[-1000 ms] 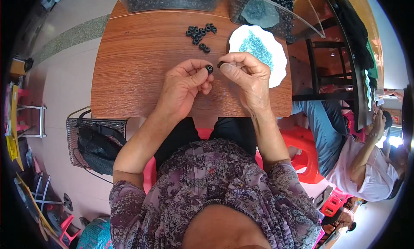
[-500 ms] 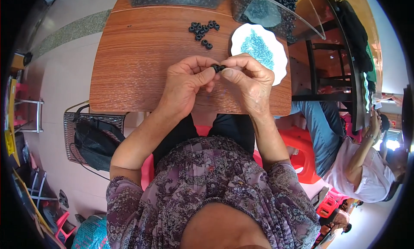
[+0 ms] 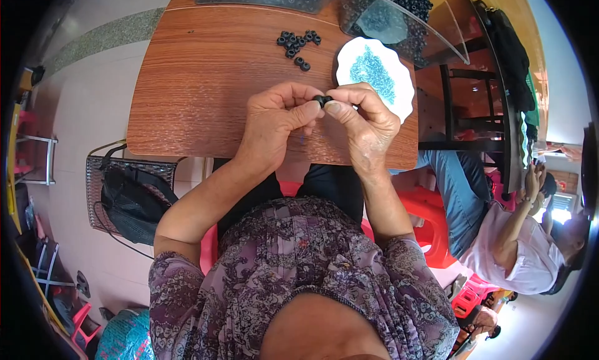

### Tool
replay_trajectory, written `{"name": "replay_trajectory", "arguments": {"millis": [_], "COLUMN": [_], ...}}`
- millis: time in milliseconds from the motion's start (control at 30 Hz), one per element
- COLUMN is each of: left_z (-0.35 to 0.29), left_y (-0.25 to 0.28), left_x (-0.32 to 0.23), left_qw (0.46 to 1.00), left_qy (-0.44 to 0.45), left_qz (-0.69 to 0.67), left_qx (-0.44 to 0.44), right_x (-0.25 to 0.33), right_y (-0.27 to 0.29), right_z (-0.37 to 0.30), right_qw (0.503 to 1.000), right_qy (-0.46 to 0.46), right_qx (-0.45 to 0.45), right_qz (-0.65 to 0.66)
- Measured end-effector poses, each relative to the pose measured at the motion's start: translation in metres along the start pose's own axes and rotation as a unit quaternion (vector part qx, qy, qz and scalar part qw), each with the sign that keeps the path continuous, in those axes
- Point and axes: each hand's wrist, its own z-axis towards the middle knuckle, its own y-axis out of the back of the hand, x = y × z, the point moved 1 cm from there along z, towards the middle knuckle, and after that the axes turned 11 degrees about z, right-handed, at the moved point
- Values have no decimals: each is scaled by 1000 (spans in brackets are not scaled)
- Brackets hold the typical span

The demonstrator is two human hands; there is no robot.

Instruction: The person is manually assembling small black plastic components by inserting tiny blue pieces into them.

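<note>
Where we look straight down, the patterned purple shirt lies nearest, filling the lower middle of the frame. Just above the frame's centre, our left hand and right hand meet, each narrowed to a pinch of thumb and forefinger on small black beads, which touch between the fingertips; how they fit together is too small for us to tell. Beneath the hands spreads the brown table. At the upper middle we see a loose cluster of black rings, with a pair of rings just below it. To their right, just beside our right hand, stands a white wavy-edged plate bearing blue bits. Along the top edge, one clear box and a second clear box hold more dark rings. Farther off, a black bag rests on a chair at left; at right, beyond a red stool, another person sits.
</note>
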Motion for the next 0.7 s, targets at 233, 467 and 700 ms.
{"name": "replay_trajectory", "arguments": {"millis": [233,467,700], "left_z": [0,-1,-5], "left_y": [1,2,6], "left_x": [1,-4,4], "left_qw": [999,997,995], "left_qy": [19,65,87], "left_qz": [-40,-38,-39], "left_qx": [9,-14,-20], "right_x": [-4,-6,-11], "right_y": [2,-3,-10], "right_z": [-1,-3,-7], "right_qw": [993,912,885], "right_qy": [69,279,316], "right_qx": [21,83,69], "right_qz": [-89,-288,-335]}}
